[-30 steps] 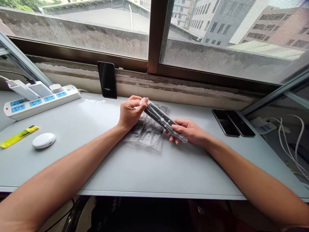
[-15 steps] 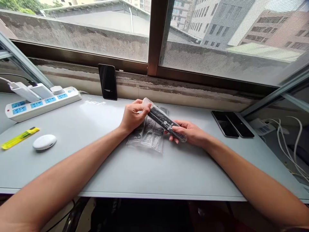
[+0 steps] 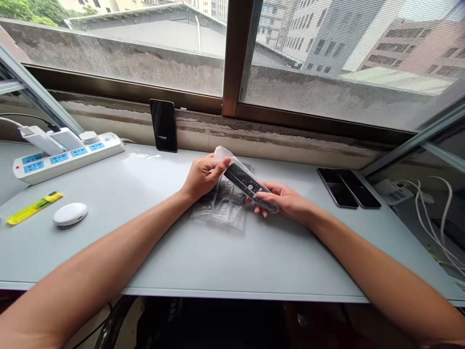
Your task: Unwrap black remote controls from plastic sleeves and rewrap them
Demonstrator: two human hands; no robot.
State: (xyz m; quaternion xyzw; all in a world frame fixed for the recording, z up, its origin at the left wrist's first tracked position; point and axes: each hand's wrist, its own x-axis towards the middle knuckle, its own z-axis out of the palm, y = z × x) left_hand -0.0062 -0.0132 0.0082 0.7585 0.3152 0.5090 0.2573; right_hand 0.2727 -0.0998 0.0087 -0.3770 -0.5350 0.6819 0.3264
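A black remote control (image 3: 241,178) in a clear plastic sleeve (image 3: 220,153) is held tilted above the desk, its upper end to the left. My left hand (image 3: 203,175) pinches the sleeve near the upper end of the remote. Around the lower end, my right hand (image 3: 279,198) is closed with its thumb on top, gripping the remote through the plastic. Beneath them lies a clear plastic packet (image 3: 227,208) with dark contents, partly hidden by the left hand and the remote; what it contains I cannot make out.
On the desk (image 3: 240,266) at left are a white power strip (image 3: 78,162) with plugs, a yellow packet (image 3: 34,208) and a white oval case (image 3: 70,214). A black phone (image 3: 163,126) leans on the wall under the window. Two phones (image 3: 337,188) lie at right, near white cables (image 3: 425,213).
The remote in its sleeve has turned slightly, so its button face shows more. Both hands keep hold of it in nearly the same place. The camera view has shifted a little.
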